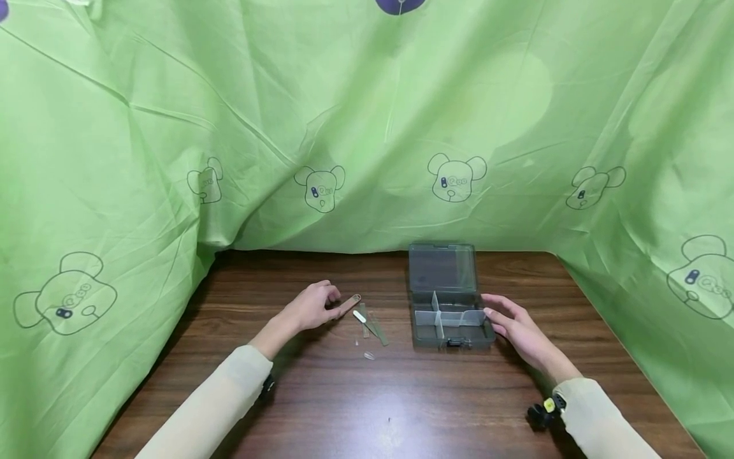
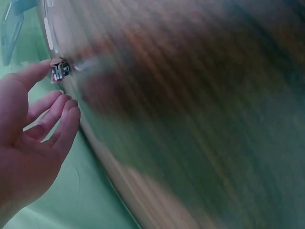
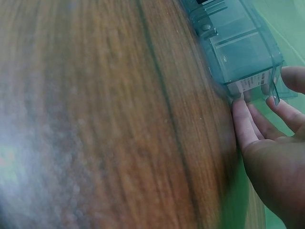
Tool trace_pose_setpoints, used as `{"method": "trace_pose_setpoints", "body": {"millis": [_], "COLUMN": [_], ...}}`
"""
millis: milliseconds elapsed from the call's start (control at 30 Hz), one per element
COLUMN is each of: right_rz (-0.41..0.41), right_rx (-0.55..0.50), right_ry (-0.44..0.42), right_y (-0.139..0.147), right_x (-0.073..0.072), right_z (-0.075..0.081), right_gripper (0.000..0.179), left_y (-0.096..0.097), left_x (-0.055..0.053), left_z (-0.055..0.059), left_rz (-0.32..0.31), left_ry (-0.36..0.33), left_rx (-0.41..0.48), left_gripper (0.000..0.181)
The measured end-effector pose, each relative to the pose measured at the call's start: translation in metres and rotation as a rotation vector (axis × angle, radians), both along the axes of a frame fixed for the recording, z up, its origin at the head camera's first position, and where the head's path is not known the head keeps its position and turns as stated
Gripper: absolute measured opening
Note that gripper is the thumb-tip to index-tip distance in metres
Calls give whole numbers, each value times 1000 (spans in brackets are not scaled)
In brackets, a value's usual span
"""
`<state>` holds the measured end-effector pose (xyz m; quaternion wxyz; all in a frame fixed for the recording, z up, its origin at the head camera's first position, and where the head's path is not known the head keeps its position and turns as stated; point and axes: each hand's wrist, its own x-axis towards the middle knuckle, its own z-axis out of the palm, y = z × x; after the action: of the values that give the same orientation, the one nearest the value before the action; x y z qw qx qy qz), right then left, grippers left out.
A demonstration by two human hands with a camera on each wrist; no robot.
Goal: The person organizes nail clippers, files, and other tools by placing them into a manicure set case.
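Note:
In the head view my left hand [image 1: 312,307] pinches a slim beige nail clipper [image 1: 350,304] by one end, low over the table. The left wrist view shows the clipper [image 2: 60,70] end-on at the thumb tip, the other fingers loosely bent below. Just right of it lie a white-handled nail tool [image 1: 371,327] with a flat greyish blade and thin clear strips [image 1: 364,313]. My right hand [image 1: 518,328] rests its fingertips against the right side wall of a see-through grey compartment box [image 1: 453,342], which stands with its lid up.
White dividers [image 1: 438,315] split the box into several compartments. Small clear pieces [image 1: 369,355] lie on the brown wooden table [image 1: 321,395] in front of the tools. A green curtain [image 1: 378,210] printed with bear heads hangs along the back and both sides.

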<state>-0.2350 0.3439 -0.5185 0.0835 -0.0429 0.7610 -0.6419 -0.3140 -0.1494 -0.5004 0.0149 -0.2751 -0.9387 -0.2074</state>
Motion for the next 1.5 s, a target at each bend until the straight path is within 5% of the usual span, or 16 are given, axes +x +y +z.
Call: {"method": "trace_pose_setpoints", "body": {"millis": [767, 967, 1167, 1500], "right_rz": [-21, -6, -13, -11], "right_rx": [52, 79, 82, 83], "right_ry": [13, 12, 12, 4], "right_y": [-11, -12, -8, -5], "right_x": [4, 2, 2, 1], "right_z": [6, 8, 9, 9], "right_gripper": [57, 55, 56, 57], "left_y": [10, 10, 37, 107], "left_x": [3, 2, 9, 29], "left_z": [-4, 2, 19, 42], "left_rz": [11, 5, -85, -196], "left_ry": [0, 33, 53, 28], "left_rx": [-52, 18, 93, 98], "left_gripper": [15, 16, 14, 13]}}
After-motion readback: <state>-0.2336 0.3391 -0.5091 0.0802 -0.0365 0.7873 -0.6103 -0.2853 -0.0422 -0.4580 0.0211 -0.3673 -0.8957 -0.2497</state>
